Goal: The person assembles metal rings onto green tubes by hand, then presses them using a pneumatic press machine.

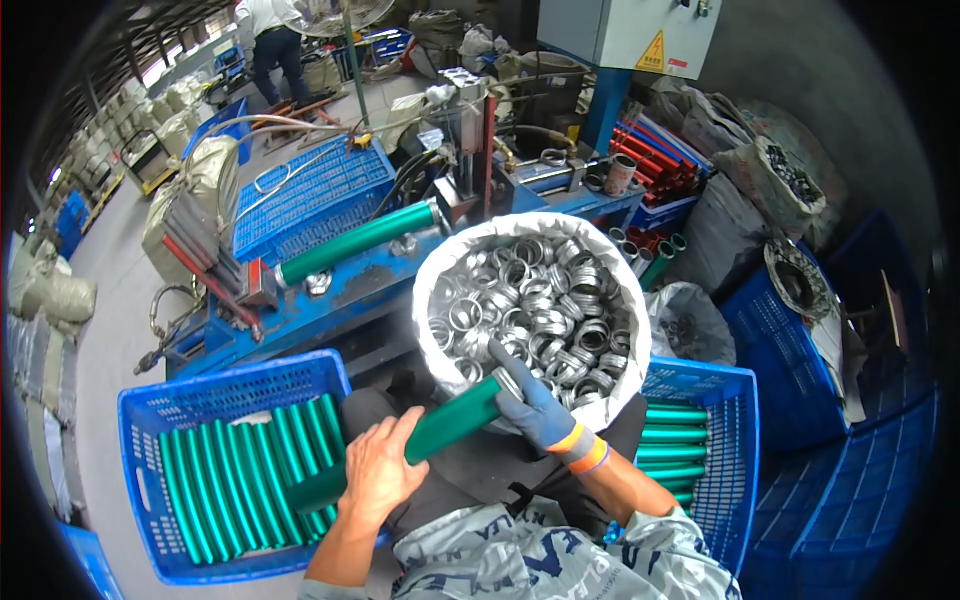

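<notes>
A green metal tube (452, 424) lies slanted across my lap, its upper end toward the right. My bare left hand (382, 466) is wrapped round the middle of it. At the upper end sits a silver ring (508, 384), and my gloved right hand (540, 408) has its fingers closed about that ring; whether the ring is fully seated I cannot tell. Just beyond, a white-lined round container (432, 350) holds many loose silver rings (540, 310). Another green tube (358, 243) rests lengthwise in a blue bench machine (350, 300) between its two end blocks.
To my left stands a blue crate (135, 480) of green tubes; a second blue crate (742, 430) with tubes is at my right. Red tubes (655, 160) are stacked at the back right, below a grey control box (630, 35). Far off, a person (275, 45) stands.
</notes>
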`<state>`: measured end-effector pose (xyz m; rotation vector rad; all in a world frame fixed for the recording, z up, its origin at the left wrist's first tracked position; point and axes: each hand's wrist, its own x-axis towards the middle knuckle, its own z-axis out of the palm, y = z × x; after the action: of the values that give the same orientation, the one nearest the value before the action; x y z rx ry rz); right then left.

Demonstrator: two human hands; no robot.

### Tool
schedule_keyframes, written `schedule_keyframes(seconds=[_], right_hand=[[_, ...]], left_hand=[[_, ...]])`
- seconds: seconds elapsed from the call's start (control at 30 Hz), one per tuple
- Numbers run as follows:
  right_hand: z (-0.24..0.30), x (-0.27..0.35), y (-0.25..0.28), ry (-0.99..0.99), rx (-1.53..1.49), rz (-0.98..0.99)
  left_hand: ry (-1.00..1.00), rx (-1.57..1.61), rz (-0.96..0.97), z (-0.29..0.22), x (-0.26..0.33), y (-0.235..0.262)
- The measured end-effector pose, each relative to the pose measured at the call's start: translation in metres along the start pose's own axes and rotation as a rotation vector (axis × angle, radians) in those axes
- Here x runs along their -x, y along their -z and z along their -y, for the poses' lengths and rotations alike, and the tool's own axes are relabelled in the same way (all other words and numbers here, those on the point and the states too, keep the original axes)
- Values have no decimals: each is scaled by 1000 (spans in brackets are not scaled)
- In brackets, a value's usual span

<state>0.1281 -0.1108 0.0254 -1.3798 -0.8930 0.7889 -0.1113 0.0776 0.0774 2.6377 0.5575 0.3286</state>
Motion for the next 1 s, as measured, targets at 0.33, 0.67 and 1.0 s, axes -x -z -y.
schedule_keyframes(seconds=[0.33,0.67,1.0], right_hand=[[-51,-130,125,325,1215,-409],[-45,-102,116,125,1476,-331],[-15,-22,107,146,583,-566]], left_hand=[[123,670,-243,29,20,44],[371,1597,-747,32,24,0],[499,1871,-709,15,4,-29]])
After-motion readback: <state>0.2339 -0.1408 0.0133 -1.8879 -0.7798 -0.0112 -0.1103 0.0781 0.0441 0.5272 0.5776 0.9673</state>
